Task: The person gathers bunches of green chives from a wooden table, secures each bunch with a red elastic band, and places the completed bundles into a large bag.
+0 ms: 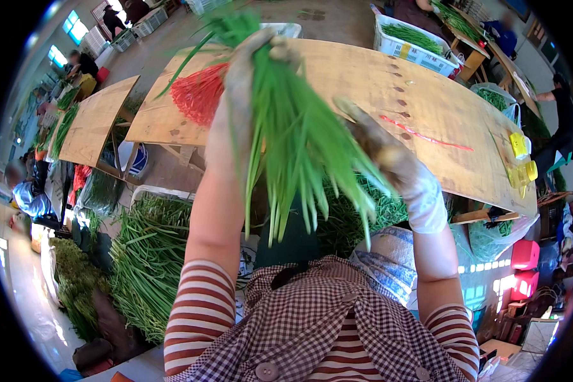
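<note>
Over the wooden table [356, 70] I hold up a bunch of garlic chives [293, 121], long flat green leaves fanning down towards me. My left hand [240, 79], in a soiled pale glove, is closed around its upper part, where the leaves blur with motion. Just right of the bunch is my right hand [388, 153], also gloved, its fingers stretched out and apart; the loose leaf ends pass close to it. Whether they touch it I cannot tell. A pile of thin red ties [197, 95] lies behind my left wrist, and one red strip [426, 135] lies flat on the right.
Heaps of green stalks [149, 267] stand at my lower left, with more greens [388, 207] under the table edge. Yellow-capped bottles [522, 170] are at the table's right end. A white crate [414, 48] of greens stands beyond. Other people work around the room.
</note>
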Available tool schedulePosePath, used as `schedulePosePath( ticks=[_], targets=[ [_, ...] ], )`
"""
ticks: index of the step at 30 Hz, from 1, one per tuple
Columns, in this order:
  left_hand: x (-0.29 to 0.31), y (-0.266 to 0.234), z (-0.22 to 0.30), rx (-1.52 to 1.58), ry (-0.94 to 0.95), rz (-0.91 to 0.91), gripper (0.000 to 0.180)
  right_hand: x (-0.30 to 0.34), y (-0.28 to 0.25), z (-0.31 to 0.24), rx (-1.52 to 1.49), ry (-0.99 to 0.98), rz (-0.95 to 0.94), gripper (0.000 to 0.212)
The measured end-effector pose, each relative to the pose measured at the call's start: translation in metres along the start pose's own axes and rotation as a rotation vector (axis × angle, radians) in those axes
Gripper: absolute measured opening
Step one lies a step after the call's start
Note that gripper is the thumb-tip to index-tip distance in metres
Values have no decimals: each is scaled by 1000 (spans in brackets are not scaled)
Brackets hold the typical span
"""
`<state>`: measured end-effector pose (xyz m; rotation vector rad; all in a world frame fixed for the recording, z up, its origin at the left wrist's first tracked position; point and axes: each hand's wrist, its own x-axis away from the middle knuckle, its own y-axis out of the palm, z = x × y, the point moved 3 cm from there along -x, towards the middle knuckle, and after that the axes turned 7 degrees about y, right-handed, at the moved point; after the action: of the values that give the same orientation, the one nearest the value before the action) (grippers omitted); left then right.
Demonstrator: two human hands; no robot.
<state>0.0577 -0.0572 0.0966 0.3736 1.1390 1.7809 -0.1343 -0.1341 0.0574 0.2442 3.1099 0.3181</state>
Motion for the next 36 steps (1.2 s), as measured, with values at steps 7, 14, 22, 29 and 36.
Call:
schedulePosePath(
  ticks=[7, 14, 22, 29, 36],
  targets=[
    [-56, -124, 8, -1271, 16, 723, 50, -98, -64, 63, 840, 214, 237, 60],
    [84, -129, 4, -1304, 190, 560, 30, -80, -93, 79, 440, 235, 479, 67],
    [118, -109, -57, -847, -223, 478, 22, -83, -31, 74, 1419, 184, 685, 92],
    [132, -108, -92, -326, -197, 592, 19, 0, -10, 53, 822, 268, 707, 37],
    [133, -99, -105, -642, -201, 522, 14, -3, 14, 116, 154, 458, 466, 26]
  ],
)
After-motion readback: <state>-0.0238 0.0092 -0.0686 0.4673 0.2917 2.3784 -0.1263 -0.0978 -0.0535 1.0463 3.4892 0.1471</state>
